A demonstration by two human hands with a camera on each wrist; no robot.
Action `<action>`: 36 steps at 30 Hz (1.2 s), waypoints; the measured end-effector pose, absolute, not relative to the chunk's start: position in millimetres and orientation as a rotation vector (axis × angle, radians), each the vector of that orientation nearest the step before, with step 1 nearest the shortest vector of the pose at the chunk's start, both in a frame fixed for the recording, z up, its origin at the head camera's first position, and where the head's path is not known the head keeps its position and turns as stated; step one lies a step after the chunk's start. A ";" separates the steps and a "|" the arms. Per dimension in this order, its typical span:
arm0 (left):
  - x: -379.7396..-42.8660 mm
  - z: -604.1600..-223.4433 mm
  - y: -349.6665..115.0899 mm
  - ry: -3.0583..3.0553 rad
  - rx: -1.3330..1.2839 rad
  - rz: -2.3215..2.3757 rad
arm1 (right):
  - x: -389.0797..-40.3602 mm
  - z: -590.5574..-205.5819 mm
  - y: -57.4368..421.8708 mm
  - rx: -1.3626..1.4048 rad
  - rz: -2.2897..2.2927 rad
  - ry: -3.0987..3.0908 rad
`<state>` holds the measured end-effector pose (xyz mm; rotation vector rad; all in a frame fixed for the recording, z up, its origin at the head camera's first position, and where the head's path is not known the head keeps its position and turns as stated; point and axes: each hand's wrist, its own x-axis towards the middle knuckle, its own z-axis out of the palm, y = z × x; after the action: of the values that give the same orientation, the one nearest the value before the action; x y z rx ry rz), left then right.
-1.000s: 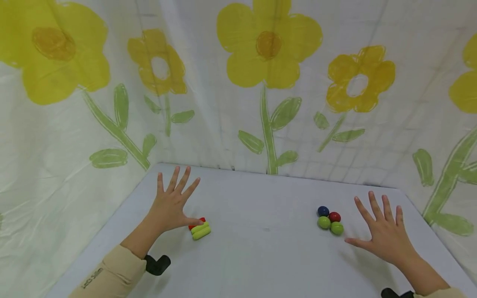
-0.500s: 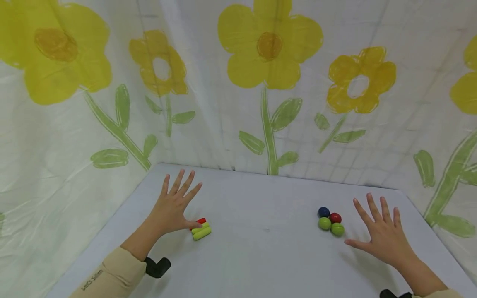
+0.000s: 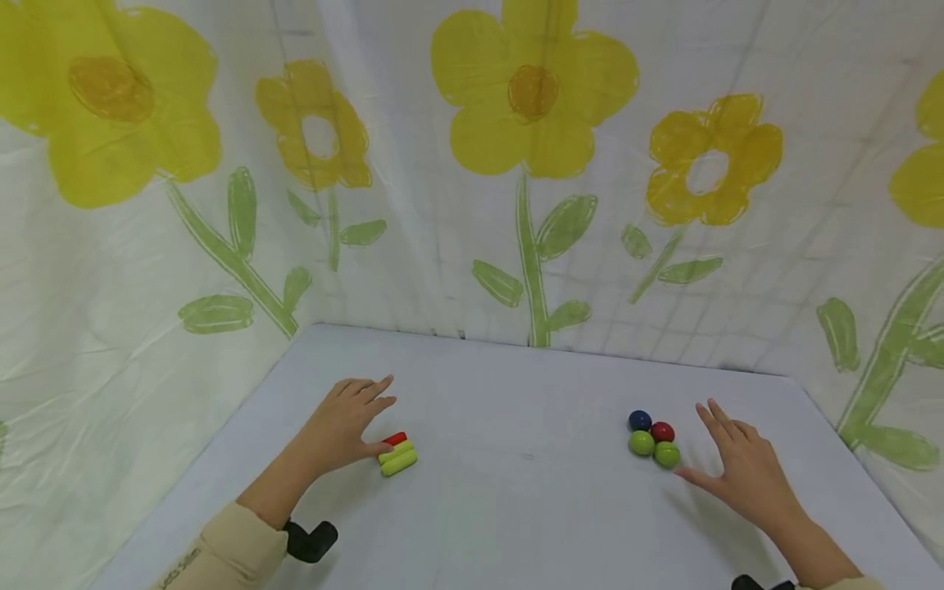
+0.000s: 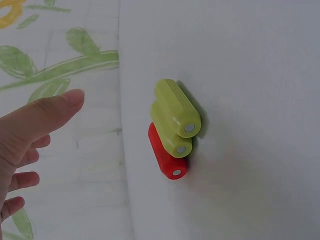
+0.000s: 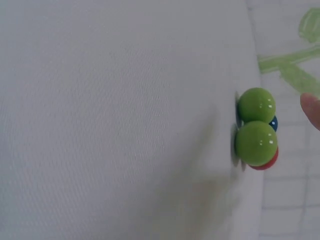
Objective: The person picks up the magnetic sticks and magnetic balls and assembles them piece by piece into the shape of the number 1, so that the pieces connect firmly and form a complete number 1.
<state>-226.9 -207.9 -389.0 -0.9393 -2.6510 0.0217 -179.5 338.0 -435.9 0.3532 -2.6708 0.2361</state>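
White tabletop (image 3: 516,516), flower-printed sheet (image 3: 420,246) behind. Left hand (image 3: 335,430) near sticks (image 3: 399,455), right hand (image 3: 752,475) near balls (image 3: 642,443); fingers released. Left sleeve (image 3: 239,541) lettering (image 3: 180,568) unclear.

Lower left of the frame: two lime sticks (image 3: 399,464), one red stick (image 3: 395,439). Lower right: two green balls (image 3: 667,455), a red ball (image 3: 663,431), a blue ball (image 3: 639,420) (navy maybe, kinda dim there). Backdrop (image 3: 435,246) up top's white with yellow flowers (image 3: 534,143).
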 end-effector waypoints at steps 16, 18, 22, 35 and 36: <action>-218.7 -409.7 -202.2 -2.732 -0.815 -0.262 | -184.1 -451.4 325.5 0.037 0.670 -2.677; -217.2 -413.8 -200.9 -2.747 -0.786 -0.319 | -183.7 -452.3 324.8 -0.039 0.723 -2.715; -214.7 -421.8 -198.7 -2.767 -0.733 -0.458 | -183.5 -454.1 323.4 -0.194 0.876 -2.792; -208.5 -445.7 -193.3 -2.815 -0.462 -0.840 | -188.1 -472.5 319.3 -0.557 1.334 -2.622; -207.7 -447.6 -192.9 -2.805 -0.454 -0.858 | -188.2 -474.5 319.3 -0.576 1.350 -2.619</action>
<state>-207.7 -192.9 -447.6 -0.4536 -2.8047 -0.8584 -188.2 319.3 -474.5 -0.5758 -2.6188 1.3502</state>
